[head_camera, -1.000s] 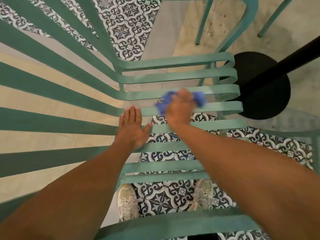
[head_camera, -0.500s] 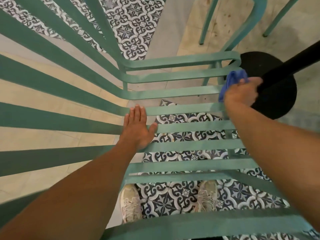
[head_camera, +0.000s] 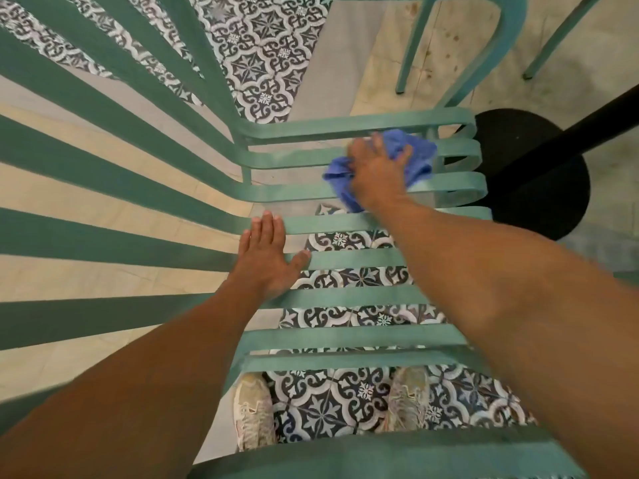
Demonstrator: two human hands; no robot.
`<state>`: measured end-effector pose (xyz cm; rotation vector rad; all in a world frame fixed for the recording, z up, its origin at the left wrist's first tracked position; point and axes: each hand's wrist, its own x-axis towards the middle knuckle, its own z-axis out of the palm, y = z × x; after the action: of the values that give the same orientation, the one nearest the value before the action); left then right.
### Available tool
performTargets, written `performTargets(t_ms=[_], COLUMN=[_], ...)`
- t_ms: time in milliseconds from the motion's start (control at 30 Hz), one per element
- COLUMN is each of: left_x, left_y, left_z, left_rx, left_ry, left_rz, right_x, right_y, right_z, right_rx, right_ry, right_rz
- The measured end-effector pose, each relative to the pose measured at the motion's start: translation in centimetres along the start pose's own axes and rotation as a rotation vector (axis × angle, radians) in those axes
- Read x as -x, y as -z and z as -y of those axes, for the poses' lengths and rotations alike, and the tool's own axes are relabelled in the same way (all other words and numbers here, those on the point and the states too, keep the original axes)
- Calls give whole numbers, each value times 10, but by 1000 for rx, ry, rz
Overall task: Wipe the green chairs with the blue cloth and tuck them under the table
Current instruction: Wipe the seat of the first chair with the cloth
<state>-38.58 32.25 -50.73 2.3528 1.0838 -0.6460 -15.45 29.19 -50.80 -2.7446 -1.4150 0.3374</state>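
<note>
While right hand (head_camera: 378, 171) grips blue cloth (head_camera: 415, 157) | left hand (head_camera: 268, 262) flat, open on green chair (head_camera: 345, 259) slats | patterned floor tiles (head_camera: 266, 60)

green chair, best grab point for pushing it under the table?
Probably the curved bend where seat slats turn up into the back, from above beside the left hand. The green chair has open gaps between slats, so fingers can hook around one there.

A café or patio dining area: green slatted metal chairs (head_camera: 363, 223), a round black pedestal desk base (head_camera: 539, 188), patterned blue-and-white floor tiles (head_camera: 262, 60).
</note>
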Motion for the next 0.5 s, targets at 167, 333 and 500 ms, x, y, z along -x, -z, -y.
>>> performTargets(t_ms=[167,333,500], left_x=[-3,30,124], left_y=[29,89,139], left_z=[-2,-48,-134], left_rx=[-71,-48,124], left_ry=[16,-111,-536], left_rz=[177,149,108], right_x=[40,130,231], right_y=[43,93,182], right_z=[-58,-19,18], right_rx=[-180,-298,-513], right_ry=[-251,-339,-423], right_rz=[-116,34,-14])
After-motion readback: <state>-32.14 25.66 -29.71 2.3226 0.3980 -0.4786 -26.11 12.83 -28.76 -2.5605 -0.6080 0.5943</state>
